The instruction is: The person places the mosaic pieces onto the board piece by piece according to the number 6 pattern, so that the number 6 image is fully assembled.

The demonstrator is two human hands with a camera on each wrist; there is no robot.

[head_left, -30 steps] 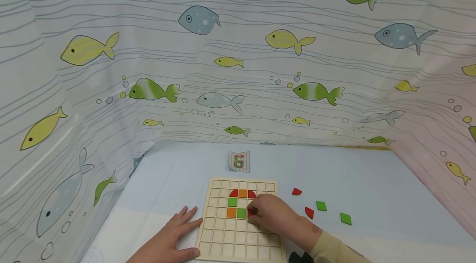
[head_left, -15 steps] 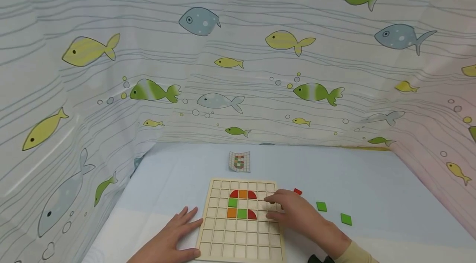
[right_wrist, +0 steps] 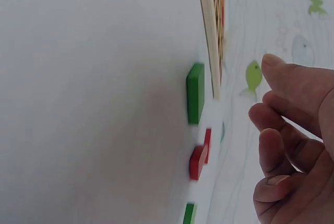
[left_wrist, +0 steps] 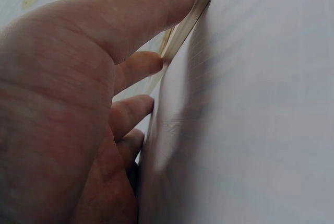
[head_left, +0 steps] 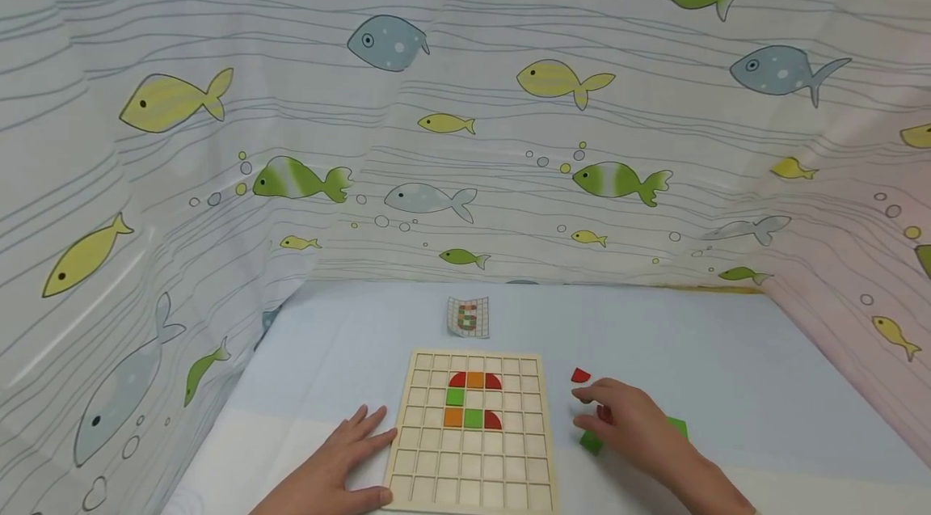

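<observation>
A wooden grid board (head_left: 471,468) lies in front of me in the head view. In its cells sit red quarter-circle tiles (head_left: 492,420), orange squares (head_left: 453,417) and green squares (head_left: 473,418). My left hand (head_left: 330,458) touches the board's left edge with thumb and fingertips, fingers spread. Right of the board, my right hand (head_left: 640,426) hovers over loose tiles, thumb and index finger apart and nothing between them in the right wrist view. Beneath it are a loose red quarter-circle (right_wrist: 198,161) and a loose green tile (right_wrist: 195,93); the hand partly hides these in the head view.
Another red quarter-circle (head_left: 580,375) lies beyond the right hand. A further green tile (head_left: 679,426) shows behind that hand. Behind the board lies a small pattern card (head_left: 468,316) with a coloured grid. Fish-printed cloth (head_left: 502,151) surrounds the table (head_left: 349,329).
My right hand has let go of the red quarter-circle, left on the board, and moved right over the loose tiles. The left hand has stayed at the board's edge.
</observation>
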